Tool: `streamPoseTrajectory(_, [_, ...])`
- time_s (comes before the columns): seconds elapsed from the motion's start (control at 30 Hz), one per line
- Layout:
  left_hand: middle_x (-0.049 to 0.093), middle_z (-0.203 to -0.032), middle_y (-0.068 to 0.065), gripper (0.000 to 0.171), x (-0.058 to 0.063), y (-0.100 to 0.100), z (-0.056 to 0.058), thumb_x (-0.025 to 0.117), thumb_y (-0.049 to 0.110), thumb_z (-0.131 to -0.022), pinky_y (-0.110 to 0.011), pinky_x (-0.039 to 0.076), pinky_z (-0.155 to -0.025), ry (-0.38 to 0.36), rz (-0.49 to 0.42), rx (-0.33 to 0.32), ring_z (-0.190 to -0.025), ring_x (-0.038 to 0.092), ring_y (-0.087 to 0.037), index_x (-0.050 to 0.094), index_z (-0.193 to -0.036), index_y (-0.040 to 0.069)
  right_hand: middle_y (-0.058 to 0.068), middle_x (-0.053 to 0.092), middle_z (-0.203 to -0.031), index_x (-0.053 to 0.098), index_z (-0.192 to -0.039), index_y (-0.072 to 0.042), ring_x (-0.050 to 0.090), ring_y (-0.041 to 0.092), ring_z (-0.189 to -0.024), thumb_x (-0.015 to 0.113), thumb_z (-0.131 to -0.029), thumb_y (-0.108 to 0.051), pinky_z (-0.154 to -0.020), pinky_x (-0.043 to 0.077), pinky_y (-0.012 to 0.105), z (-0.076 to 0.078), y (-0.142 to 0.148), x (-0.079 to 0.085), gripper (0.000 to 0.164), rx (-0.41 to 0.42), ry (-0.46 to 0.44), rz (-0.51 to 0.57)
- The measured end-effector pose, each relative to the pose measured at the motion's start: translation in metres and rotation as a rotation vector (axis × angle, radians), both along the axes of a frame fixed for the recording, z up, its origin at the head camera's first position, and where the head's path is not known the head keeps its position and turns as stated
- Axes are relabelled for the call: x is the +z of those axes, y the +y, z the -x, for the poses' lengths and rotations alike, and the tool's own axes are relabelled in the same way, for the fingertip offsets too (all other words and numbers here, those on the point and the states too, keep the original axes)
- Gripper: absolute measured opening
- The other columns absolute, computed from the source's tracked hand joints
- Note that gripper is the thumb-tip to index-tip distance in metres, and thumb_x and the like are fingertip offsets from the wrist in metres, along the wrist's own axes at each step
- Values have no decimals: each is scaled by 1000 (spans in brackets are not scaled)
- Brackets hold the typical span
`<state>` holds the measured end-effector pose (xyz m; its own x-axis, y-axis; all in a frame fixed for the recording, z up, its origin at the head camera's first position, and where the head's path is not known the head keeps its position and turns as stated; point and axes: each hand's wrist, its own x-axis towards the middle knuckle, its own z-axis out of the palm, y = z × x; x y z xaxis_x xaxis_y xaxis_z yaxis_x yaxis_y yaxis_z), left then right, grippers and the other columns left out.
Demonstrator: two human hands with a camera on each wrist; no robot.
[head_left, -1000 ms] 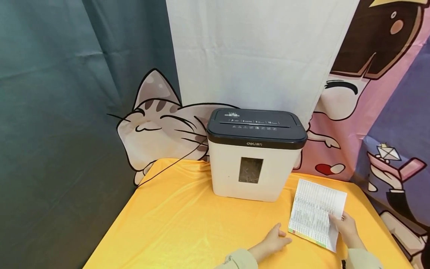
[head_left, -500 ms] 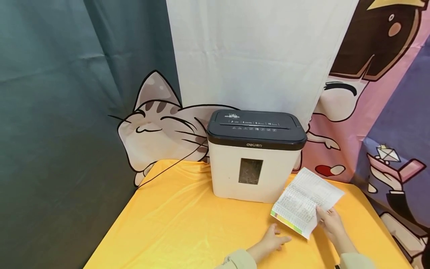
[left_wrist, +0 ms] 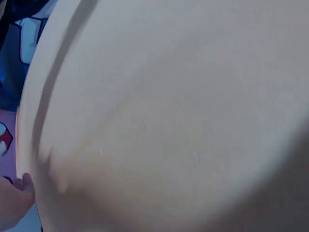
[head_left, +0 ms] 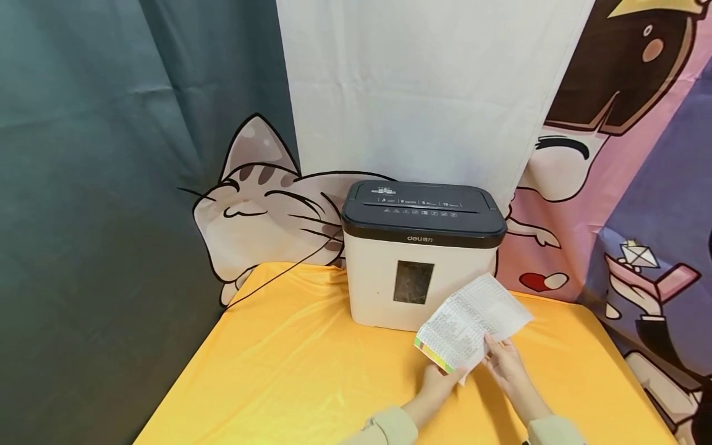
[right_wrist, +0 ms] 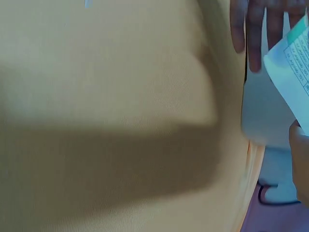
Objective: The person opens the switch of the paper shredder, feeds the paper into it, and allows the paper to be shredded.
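Observation:
A printed sheet of paper (head_left: 458, 321) with a coloured strip along its lower edge is held up at a tilt in front of the paper shredder (head_left: 369, 290). At the sheet's right side, my right hand (head_left: 503, 361) grips the edge between thumb and fingers; the wrist view shows this hand (right_wrist: 300, 164) beside the paper (right_wrist: 289, 77). My left hand (head_left: 439, 383) reaches the lower corner, its thumb overlapping the sheet and its fingers partly hidden behind it. Seen from the right wrist, the left hand's fingers (right_wrist: 256, 29) look straight and spread. The left wrist view catches part of that hand (left_wrist: 14, 203).
The white shredder has a dark lid (head_left: 425, 213) with a long feed slot. A yellow cloth (head_left: 278, 364) covers the table. A thin black cord (head_left: 283, 272) runs left of the shredder. Printed cartoon curtains (head_left: 256, 210) hang behind.
My right hand has moved left with the sheet, turning it and bringing it in front of the shredder. My left hand has shifted slightly left and now meets the sheet's lower corner.

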<state>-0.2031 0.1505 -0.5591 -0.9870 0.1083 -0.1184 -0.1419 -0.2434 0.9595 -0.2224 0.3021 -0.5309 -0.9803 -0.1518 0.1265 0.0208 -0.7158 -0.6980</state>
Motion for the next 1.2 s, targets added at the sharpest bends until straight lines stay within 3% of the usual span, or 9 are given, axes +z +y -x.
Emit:
streamPoseTrajectory(0.1, [60, -108, -8, 39, -4, -14, 9, 62, 8, -79, -17, 48, -79, 60, 20, -1, -97, 59, -16, 46, -114, 5, -1, 65, -103, 59, -108, -16, 62, 13, -91, 25, -94, 2, -77, 51, 30, -1, -10, 1, 41, 37, 9, 9])
streamPoseTrajectory(0.2, [61, -110, -11, 35, -5, -30, 18, 59, 11, -82, -19, 49, -78, 125, 42, -47, -97, 60, -18, 49, -115, 5, -1, 64, -103, 58, -108, -16, 62, 13, -92, 25, -94, 2, -77, 51, 30, -2, -16, 2, 40, 51, 4, -21])
streamPoseTrajectory(0.37, [63, -107, -12, 29, 2, -57, 32, 57, 13, -84, -19, 50, -73, 210, 98, -117, -92, 62, -16, 55, -112, 4, -4, 65, -99, 59, -103, -17, 61, 11, -89, 27, -94, 2, -76, 51, 29, -2, -24, 2, 38, 62, -21, -89])
streamPoseTrajectory(0.57, [62, -108, -16, 29, 9, -79, 40, 54, 12, -86, -19, 50, -73, 291, 170, -164, -94, 62, -19, 55, -113, 0, -5, 64, -101, 58, -104, -18, 60, 10, -93, 27, -94, 1, -80, 50, 30, -2, -27, -1, 37, 100, -37, -102])
streamPoseTrajectory(0.8, [64, -101, -20, 26, 46, -107, 31, 51, 8, -88, -18, 50, -67, 380, 348, -146, -88, 64, -24, 57, -110, -5, 0, 61, -110, 53, -112, -15, 57, 15, -104, 18, -94, 4, -87, 47, 36, 2, -16, -3, 44, 253, 35, -76])
streamPoseTrajectory(0.9, [64, -101, -20, 27, 52, -118, 32, 51, 8, -88, -18, 50, -65, 419, 391, -159, -87, 64, -26, 57, -110, -5, 2, 62, -110, 54, -112, -13, 57, 16, -103, 17, -94, 7, -86, 47, 37, 3, -12, 0, 45, 278, 62, -76])
streamPoseTrajectory(1.03, [63, -103, -20, 27, 56, -130, 36, 50, 8, -88, -18, 50, -65, 443, 416, -186, -89, 63, -27, 56, -112, -4, -1, 64, -106, 55, -111, -16, 60, 13, -98, 23, -93, 7, -84, 48, 35, 3, -8, 10, 44, 238, 57, -183])
streamPoseTrajectory(1.2, [63, -105, -17, 28, 59, -141, 41, 50, 9, -89, -17, 49, -68, 445, 436, -210, -93, 62, -24, 55, -114, -3, -9, 66, -98, 56, -105, -22, 62, 8, -89, 37, -92, 0, -78, 50, 29, 5, -10, 27, 31, 109, 24, -497])
